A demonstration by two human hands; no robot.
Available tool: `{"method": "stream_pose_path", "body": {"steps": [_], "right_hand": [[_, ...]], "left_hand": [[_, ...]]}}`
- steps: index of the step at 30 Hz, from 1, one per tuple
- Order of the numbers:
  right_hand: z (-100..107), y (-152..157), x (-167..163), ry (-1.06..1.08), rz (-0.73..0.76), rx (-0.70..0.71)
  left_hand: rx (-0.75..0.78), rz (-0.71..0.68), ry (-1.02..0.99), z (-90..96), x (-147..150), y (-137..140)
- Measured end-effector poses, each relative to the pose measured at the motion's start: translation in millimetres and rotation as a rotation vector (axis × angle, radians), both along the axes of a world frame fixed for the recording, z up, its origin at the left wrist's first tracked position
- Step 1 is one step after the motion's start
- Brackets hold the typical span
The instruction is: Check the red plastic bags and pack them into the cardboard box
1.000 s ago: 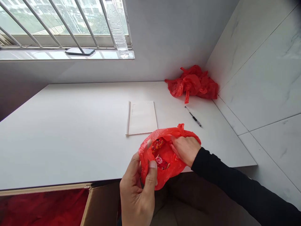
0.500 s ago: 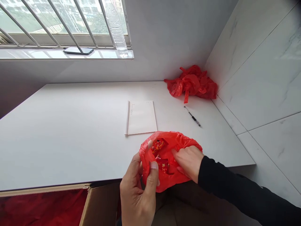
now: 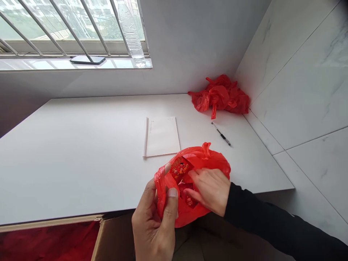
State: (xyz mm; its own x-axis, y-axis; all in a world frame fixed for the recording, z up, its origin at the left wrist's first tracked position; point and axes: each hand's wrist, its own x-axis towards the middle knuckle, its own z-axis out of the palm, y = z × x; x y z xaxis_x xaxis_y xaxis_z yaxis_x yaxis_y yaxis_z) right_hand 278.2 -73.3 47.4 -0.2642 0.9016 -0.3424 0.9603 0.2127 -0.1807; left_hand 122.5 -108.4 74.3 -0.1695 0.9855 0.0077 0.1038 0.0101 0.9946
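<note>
A red plastic bag [image 3: 190, 215] is held at the table's front edge, its mouth spread wide toward me. My left hand [image 3: 156, 217] grips the left rim of the bag, thumb in front and fingers behind. Inside lie red printed packets, one [image 3: 179, 168] near the back and another [image 3: 190, 201] lower down. My right hand [image 3: 210, 186] reaches into the bag from the right, thumb and fingers apart beside the packets. Its fingertips are close to the packets; whether they touch is unclear.
On the white table [image 3: 89, 152] are a notepad [image 3: 162, 137], a pen [image 3: 221, 134] and crumpled red plastic bags [image 3: 220, 96] in the corner. A phone [image 3: 87, 59] and a water bottle [image 3: 133, 40] occupy the windowsill. Below left stands a cardboard box [image 3: 115, 235] holding red material.
My right hand has shifted left inside the bag, toward the packets, with its thumb now showing. The bag and my left hand have moved slightly left, and the bag's mouth has changed shape.
</note>
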Motion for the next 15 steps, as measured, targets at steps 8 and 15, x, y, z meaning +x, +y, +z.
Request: {"method": "stream_pose_path", "body": {"steps": [8,15], "right_hand": [[0,13,19,0.219,0.025,-0.040],[33,14,53,-0.060,-0.109,0.061]], "left_hand": [[0.014,-0.004,0.063,2.1,-7,2],[0.027,-0.042,-0.012,6.8,-1,0]]}}
